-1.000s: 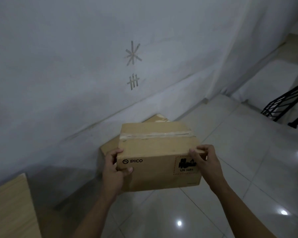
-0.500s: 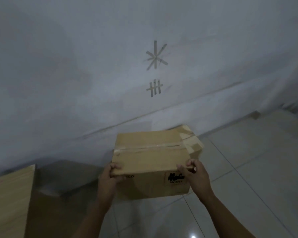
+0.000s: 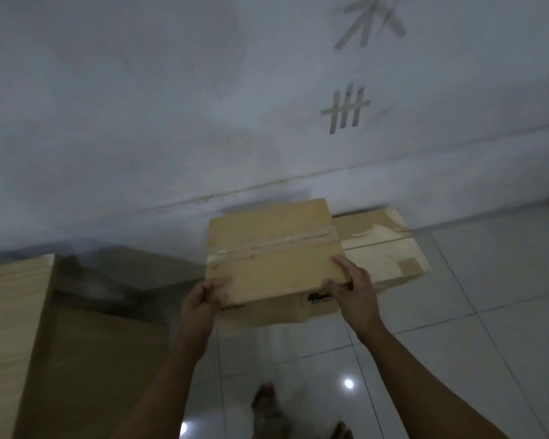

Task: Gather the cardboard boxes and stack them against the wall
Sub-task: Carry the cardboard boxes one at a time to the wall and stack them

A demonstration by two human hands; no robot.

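- Boxes, two counted, both brown cardboard and rectangular.
- Box (image 3: 273,258), upper: plain matt top with one strip of clear tape along its seam. The long axis runs left to right, roughly along the wall. The printed front face points towards the person and carries a black label at its right and a line of small print at its left, both too blurred to read. It is held in both hands, its far edge close to the foot of the wall, and it overlaps the left part of the lower box. Whether the two touch cannot be told.
- Lower box (image 3: 387,248): flatter, lying on the floor at the wall. Its top shows pale torn patches and a seam running left to right.
- Tan block (image 3: 13,327), one, far left: large, flat-sided, with a faint grain. Cardboard or wood cannot be told.
- Left hand (image 3: 200,307): fingers curled round the upper box's front left corner.
- Right hand (image 3: 354,293): fingers laid over the top at the front right corner, thumb on the front edge, gripping.
- Wall (image 3: 140,122): grey-white, rough, with one horizontal groove low down.
- Tape marks, two: a star (image 3: 371,20) above a tally (image 3: 346,110).
- Floor (image 3: 488,312): glossy white tiles with grey joints.
- Bare feet, two, at the bottom edge: one (image 3: 267,403) ahead, the other (image 3: 341,434) partly cut off.
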